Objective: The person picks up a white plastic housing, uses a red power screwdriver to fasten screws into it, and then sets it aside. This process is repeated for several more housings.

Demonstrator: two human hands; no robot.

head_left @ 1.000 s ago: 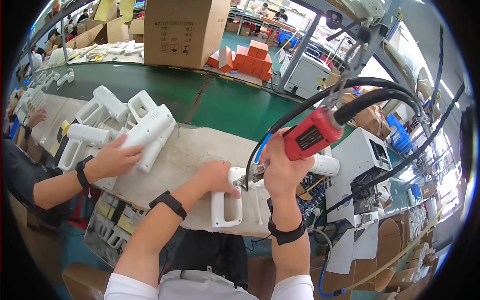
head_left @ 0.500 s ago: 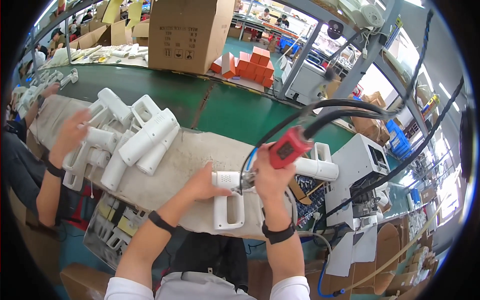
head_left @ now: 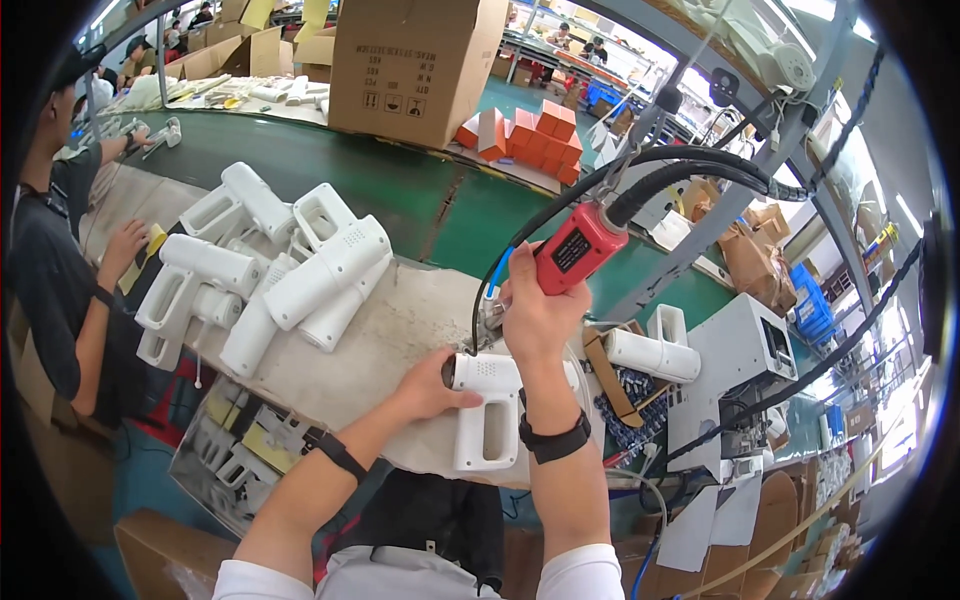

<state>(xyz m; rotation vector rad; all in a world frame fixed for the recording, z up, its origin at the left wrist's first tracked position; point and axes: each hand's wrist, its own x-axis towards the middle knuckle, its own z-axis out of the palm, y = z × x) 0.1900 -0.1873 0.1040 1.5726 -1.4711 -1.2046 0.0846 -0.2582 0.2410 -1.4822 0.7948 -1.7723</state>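
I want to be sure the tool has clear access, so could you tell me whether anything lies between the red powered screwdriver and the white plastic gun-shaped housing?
Nothing visible does: the right hand holds the red powered screwdriver directly above the white plastic gun-shaped housing, which the left hand steadies.

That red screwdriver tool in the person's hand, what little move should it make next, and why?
Probably a small push straight down. The right hand holds the red power screwdriver with its tip right above the white handheld casing, which the left hand steadies on the bench, so the tip seems lined up.
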